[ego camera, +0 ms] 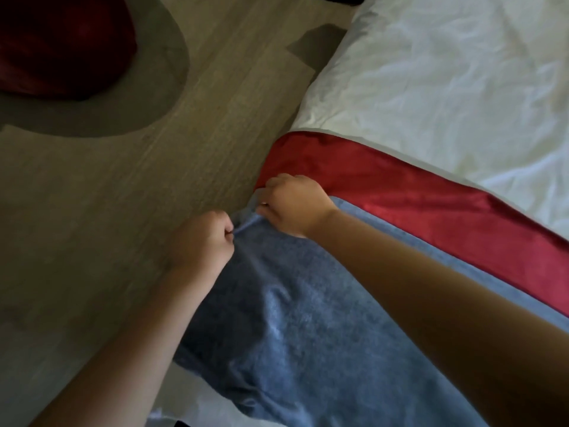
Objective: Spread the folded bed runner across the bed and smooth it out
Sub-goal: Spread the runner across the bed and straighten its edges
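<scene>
Blue runner (308, 303) with its red band (400, 186) lies across the near corner of the bed (326, 109), left hand (200, 238) and right hand (292, 208) both clenched on its end hem, so an uneven tug could skew it or rumple the white sheet (462, 72).

You show only bare parts here: two hands and two forearms, uncovered as far as they can be seen. Your left hand (203, 238) and right hand (292, 208) are bare to the fingertips, and one short nail on the right hand catches the light. Your left forearm (129, 349) looks slimmer. Your right forearm (431, 288) looms broader, in shade.
</scene>
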The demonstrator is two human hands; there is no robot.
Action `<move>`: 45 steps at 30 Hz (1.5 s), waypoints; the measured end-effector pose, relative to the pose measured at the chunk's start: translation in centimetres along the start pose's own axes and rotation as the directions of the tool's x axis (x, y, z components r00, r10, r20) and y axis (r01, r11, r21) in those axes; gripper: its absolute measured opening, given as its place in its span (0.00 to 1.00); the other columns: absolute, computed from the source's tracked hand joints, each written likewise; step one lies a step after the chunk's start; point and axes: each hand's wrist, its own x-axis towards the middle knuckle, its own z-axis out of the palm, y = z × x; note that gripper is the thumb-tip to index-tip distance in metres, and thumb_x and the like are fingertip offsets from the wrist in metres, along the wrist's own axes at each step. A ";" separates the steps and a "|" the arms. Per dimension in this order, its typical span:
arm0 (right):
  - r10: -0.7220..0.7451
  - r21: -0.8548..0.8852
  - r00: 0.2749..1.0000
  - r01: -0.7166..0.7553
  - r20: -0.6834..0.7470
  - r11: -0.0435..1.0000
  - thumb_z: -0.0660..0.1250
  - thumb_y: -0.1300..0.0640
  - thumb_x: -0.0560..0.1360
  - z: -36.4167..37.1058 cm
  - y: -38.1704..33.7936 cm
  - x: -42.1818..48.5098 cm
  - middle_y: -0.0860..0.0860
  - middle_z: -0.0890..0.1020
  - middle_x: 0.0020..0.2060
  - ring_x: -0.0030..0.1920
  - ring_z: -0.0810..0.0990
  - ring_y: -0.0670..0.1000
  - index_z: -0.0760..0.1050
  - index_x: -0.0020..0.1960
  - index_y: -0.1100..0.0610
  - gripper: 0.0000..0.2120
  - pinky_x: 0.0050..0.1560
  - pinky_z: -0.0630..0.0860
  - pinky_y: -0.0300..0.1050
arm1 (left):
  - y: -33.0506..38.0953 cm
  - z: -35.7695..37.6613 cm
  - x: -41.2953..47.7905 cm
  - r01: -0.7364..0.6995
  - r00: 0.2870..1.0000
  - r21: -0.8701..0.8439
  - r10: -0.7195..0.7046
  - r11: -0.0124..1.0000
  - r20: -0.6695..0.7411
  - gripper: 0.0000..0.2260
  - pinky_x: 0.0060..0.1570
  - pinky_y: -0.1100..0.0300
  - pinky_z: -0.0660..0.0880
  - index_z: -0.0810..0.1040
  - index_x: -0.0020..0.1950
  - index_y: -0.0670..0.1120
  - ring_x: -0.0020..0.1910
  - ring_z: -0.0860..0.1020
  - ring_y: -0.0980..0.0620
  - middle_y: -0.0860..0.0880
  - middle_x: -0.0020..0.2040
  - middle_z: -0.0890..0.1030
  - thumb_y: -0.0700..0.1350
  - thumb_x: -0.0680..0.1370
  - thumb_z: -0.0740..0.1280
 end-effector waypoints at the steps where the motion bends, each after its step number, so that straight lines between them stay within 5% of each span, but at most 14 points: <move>1: 0.035 0.048 0.999 -0.034 -0.022 0.998 0.59 0.49 0.78 -0.3 0.3 -0.3 0.53 0.80 0.46 0.49 0.78 0.57 0.80 0.50 0.56 0.14 0.40 0.68 0.47 | 0.4 0.0 0.2 0.004 1.000 -0.007 -0.004 1.000 0.017 0.07 0.38 0.58 0.67 0.79 0.51 0.48 0.46 0.79 0.47 0.49 0.48 0.82 0.41 0.75 0.66; 4: 0.217 0.072 0.967 -0.209 -0.137 0.975 0.60 0.54 0.78 -1.1 2.6 -1.1 0.54 0.79 0.47 0.50 0.77 0.58 0.80 0.50 0.57 0.11 0.38 0.68 0.47 | 2.3 -0.3 1.1 -0.044 0.998 -0.039 0.043 0.998 -0.038 0.14 0.40 0.58 0.70 0.77 0.59 0.48 0.49 0.79 0.46 0.48 0.51 0.81 0.39 0.75 0.63; 8: 0.536 0.114 0.831 -0.524 -0.149 0.844 0.59 0.63 0.74 -2.3 7.4 -2.6 0.54 0.76 0.53 0.55 0.75 0.58 0.76 0.58 0.55 0.14 0.42 0.72 0.48 | 6.0 -0.9 3.8 -0.239 0.953 -0.075 0.219 0.968 -0.207 0.14 0.43 0.56 0.72 0.78 0.60 0.47 0.49 0.80 0.46 0.47 0.52 0.82 0.38 0.78 0.59; 12: 0.665 0.088 0.735 -0.660 -0.130 0.746 0.60 0.64 0.74 -2.3 11.0 -4.8 0.55 0.76 0.52 0.53 0.75 0.58 0.76 0.57 0.56 0.14 0.40 0.71 0.48 | 10.6 -1.3 7.4 -0.373 0.910 -0.063 0.351 0.926 -0.222 0.13 0.48 0.53 0.76 0.78 0.59 0.50 0.51 0.79 0.49 0.51 0.56 0.80 0.40 0.80 0.58; 19: 0.664 0.014 0.734 -0.669 -0.147 0.743 0.61 0.63 0.75 -1.8 13.1 -6.2 0.54 0.76 0.50 0.50 0.75 0.57 0.76 0.54 0.57 0.10 0.36 0.66 0.45 | 14.7 -1.1 13.1 -0.483 0.854 0.281 0.517 0.829 -0.058 0.10 0.42 0.52 0.76 0.78 0.55 0.44 0.50 0.79 0.41 0.44 0.53 0.80 0.40 0.75 0.64; 23: 0.593 -0.060 0.792 -0.605 -0.147 0.794 0.62 0.63 0.74 -0.9 13.5 -6.0 0.55 0.76 0.47 0.49 0.75 0.58 0.76 0.49 0.60 0.06 0.33 0.62 0.47 | 15.9 -0.9 13.8 -0.563 0.783 0.438 0.622 0.701 0.010 0.05 0.32 0.57 0.65 0.80 0.45 0.40 0.43 0.79 0.39 0.41 0.44 0.81 0.37 0.71 0.67; 26: 0.518 -0.116 0.844 -0.534 -0.138 0.838 0.72 0.68 0.59 -1.0 13.4 -5.6 0.55 0.77 0.33 0.34 0.77 0.57 0.75 0.34 0.61 0.08 0.27 0.58 0.41 | 16.2 -0.8 14.0 -0.611 0.720 0.480 0.694 0.629 0.007 0.09 0.28 0.67 0.54 0.74 0.27 0.39 0.23 0.75 0.41 0.42 0.26 0.76 0.30 0.56 0.74; 29: 0.442 -0.205 0.886 -0.463 -0.140 0.862 0.71 0.68 0.49 -0.9 13.9 -5.2 0.52 0.74 0.25 0.25 0.73 0.53 0.73 0.27 0.58 0.11 0.26 0.54 0.37 | 15.9 -0.1 15.2 -0.638 0.671 0.488 0.741 0.596 -0.029 0.12 0.33 0.71 0.48 0.72 0.23 0.40 0.19 0.72 0.44 0.44 0.22 0.73 0.31 0.51 0.75; 32: 0.372 -0.250 0.912 -0.405 -0.171 0.879 0.62 0.64 0.59 -0.4 14.4 -5.0 0.52 0.74 0.27 0.26 0.73 0.53 0.74 0.30 0.58 0.03 0.25 0.55 0.39 | 16.6 -1.0 15.6 -0.626 0.711 0.508 0.700 0.591 0.063 0.08 0.30 0.67 0.56 0.76 0.28 0.38 0.26 0.77 0.42 0.41 0.28 0.77 0.33 0.57 0.75; 36: 0.525 -0.067 0.767 -0.585 -0.370 0.808 0.49 0.69 0.66 -1.6 14.6 -4.4 0.57 0.74 0.34 0.31 0.73 0.57 0.72 0.41 0.63 0.13 0.31 0.59 0.45 | 16.8 -2.5 18.1 -0.540 0.780 0.517 0.626 0.664 0.011 0.06 0.32 0.59 0.57 0.81 0.44 0.41 0.44 0.80 0.40 0.41 0.44 0.81 0.42 0.72 0.68; 40: 0.683 0.084 0.722 -0.678 -0.111 0.731 0.54 0.70 0.72 -2.1 15.6 -3.9 0.57 0.75 0.46 0.44 0.73 0.59 0.67 0.54 0.62 0.12 0.39 0.61 0.49 | 18.5 -2.9 19.7 -0.524 0.769 0.550 0.639 0.650 -0.022 0.06 0.31 0.61 0.55 0.81 0.45 0.40 0.43 0.80 0.40 0.42 0.45 0.80 0.41 0.72 0.67; 45: 0.626 0.197 0.773 -0.601 -0.100 0.774 0.55 0.59 0.79 -1.1 17.3 -4.7 0.57 0.76 0.50 0.51 0.74 0.60 0.70 0.54 0.60 0.08 0.42 0.68 0.50 | 18.0 -1.3 19.7 -0.606 0.757 0.449 0.650 0.657 0.071 0.12 0.40 0.54 0.70 0.79 0.53 0.45 0.51 0.78 0.40 0.43 0.52 0.79 0.41 0.71 0.63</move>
